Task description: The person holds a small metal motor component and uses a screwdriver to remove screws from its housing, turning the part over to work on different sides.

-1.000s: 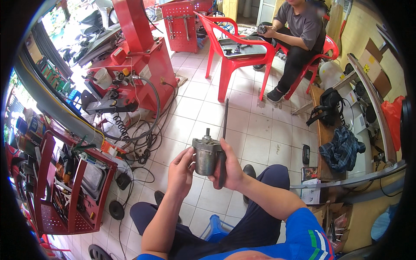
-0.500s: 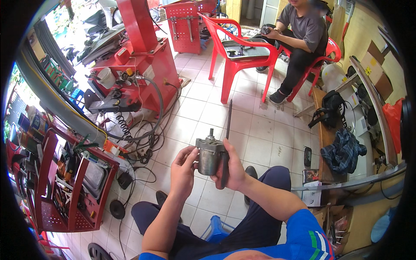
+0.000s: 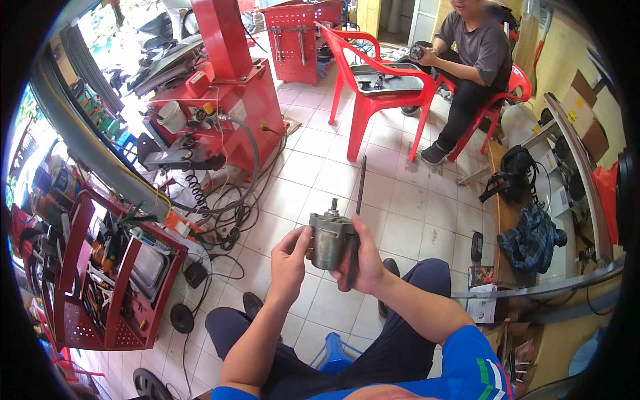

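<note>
A small metal starter motor (image 3: 327, 245), a grey cylinder with a thin splined shaft pointing up, is held upright in front of me over the floor. My right hand (image 3: 368, 261) grips it from the right, together with a long screwdriver (image 3: 362, 188) whose dark shaft points away from me. The screwdriver's dark handle lies along the motor's side, inside that palm. On the other side, my left hand (image 3: 290, 260) has its bent fingers and thumb at the motor's left edge; its fingertips are partly hidden behind the casing.
A red tool cart (image 3: 100, 327) full of tools stands at the left, near a red machine (image 3: 240, 110) with cables and hoses on the floor. Ahead, a red plastic chair (image 3: 387, 103) bears a metal tray. Another person (image 3: 470, 60) sits beyond it, holding a dark part.
The whole view has shifted slightly, so the surroundings appear a little further right. Both hands stay on the motor; the left fingers have moved slightly against its side.
</note>
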